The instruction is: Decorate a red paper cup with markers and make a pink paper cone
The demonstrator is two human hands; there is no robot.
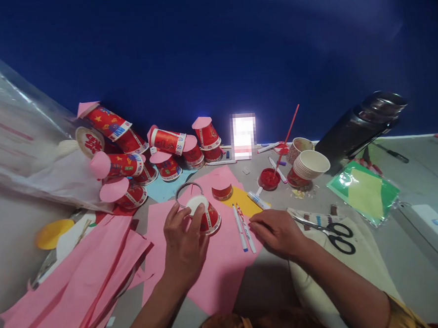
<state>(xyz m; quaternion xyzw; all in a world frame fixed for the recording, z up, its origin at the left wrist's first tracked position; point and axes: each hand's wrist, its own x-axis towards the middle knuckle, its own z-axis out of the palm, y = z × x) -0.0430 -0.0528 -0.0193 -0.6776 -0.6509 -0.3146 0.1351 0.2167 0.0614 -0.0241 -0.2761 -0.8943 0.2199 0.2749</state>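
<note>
My left hand (184, 245) is closed around a red paper cup (206, 215) turned upside down on a pink paper sheet (217, 263). A metal ring (189, 188) lies just behind that cup. My right hand (277, 231) rests palm down, fingers curled together, at the pink sheet's right edge, touching it beside two marker pens (243, 229). What its fingers hold, if anything, is hidden. Another upturned red cup with a pink top (222, 187) stands farther back on a yellow sheet (243, 200).
A heap of red cups with pink caps (147, 153) lies at the back left. Pink paper strips (81, 281) spread at the left. Scissors (332, 232), stacked cups (310, 167), a red paint dish (269, 178), a glue tube (257, 199), green-yellow packet (363, 191), black flask (365, 123).
</note>
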